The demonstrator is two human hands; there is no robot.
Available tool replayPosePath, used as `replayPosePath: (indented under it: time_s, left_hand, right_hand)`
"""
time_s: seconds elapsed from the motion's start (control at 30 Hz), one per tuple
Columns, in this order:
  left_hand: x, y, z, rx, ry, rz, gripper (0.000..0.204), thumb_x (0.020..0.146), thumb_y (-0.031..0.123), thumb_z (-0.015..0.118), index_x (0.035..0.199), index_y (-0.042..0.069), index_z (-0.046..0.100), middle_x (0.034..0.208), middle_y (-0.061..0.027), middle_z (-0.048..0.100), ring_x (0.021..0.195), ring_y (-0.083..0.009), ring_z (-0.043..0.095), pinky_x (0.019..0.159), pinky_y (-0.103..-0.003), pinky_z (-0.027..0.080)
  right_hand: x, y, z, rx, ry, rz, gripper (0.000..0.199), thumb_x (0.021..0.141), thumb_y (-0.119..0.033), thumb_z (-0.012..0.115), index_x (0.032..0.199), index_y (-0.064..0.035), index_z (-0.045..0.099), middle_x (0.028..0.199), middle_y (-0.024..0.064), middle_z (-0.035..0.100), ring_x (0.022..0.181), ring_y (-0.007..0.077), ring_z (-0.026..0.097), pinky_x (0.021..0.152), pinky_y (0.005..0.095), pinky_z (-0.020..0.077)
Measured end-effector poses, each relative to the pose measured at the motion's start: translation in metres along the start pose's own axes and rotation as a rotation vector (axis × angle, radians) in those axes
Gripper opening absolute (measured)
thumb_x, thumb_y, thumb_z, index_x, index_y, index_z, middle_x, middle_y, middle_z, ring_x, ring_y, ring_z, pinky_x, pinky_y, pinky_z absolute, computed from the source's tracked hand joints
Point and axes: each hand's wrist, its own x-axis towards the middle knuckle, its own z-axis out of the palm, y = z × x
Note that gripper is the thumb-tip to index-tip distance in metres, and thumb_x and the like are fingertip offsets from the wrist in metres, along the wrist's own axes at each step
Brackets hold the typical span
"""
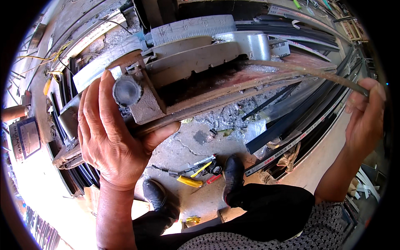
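A grey metal saw base (189, 62) with a curved graduated scale rests on a worn wooden board (200, 106). My left hand (110, 133) clasps its near left corner, fingers over the metal beside a block with a round grey knob (127, 91), thumb along the board's near edge. Out to the right, my right hand (366, 108) is closed around the end of a long thin brownish rod (316, 73). The rod slants left over the board, and its far end comes close to the metal base. What the left fingertips press on is partly hidden.
Dark metal profiles (291, 121) lie at the right, with more behind the saw. Metal shavings litter the floor. Between my shoes (155, 193) are a yellow-handled knife (190, 181), a red-handled tool (213, 178) and a tape measure (216, 170). Another person's arm (14, 112) shows far left.
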Motion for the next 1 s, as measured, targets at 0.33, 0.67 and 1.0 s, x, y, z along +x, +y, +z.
replayPosePath:
  time_s: [0.33,0.67,1.0]
  left_hand:
    - [0.004,0.000,-0.001,-0.017,0.009,0.027,0.110,0.077,0.082,0.066,0.150,0.003,0.043,0.139,-0.0216,0.056,0.119,-0.0407,0.061,0.099,-0.049,0.050]
    - [-0.001,-0.004,0.001,-0.011,0.015,0.029,0.112,0.076,0.081,0.066,0.151,0.001,0.042,0.137,-0.0233,0.057,0.121,-0.0403,0.060,0.101,-0.050,0.049]
    - [-0.003,-0.006,0.001,-0.001,0.023,0.033,0.111,0.076,0.081,0.066,0.151,0.002,0.042,0.137,-0.0223,0.057,0.120,-0.0402,0.060,0.101,-0.050,0.050]
  right_hand:
    - [-0.001,-0.036,0.041,-0.265,-0.050,-0.200,0.035,0.112,-0.016,0.040,0.104,0.0071,0.065,0.077,0.0082,0.064,0.062,0.0096,0.054,0.061,0.0236,0.0443]
    - [-0.008,-0.042,0.037,-0.021,-0.155,-0.299,0.034,0.110,-0.008,0.033,0.106,0.0097,0.062,0.075,0.0095,0.059,0.058,0.0108,0.049,0.055,0.0272,0.0414]
    - [-0.009,-0.065,0.075,-0.262,-0.076,-0.295,0.035,0.110,-0.014,0.041,0.095,0.0071,0.065,0.072,0.0092,0.060,0.059,0.0133,0.054,0.058,0.0277,0.0441]
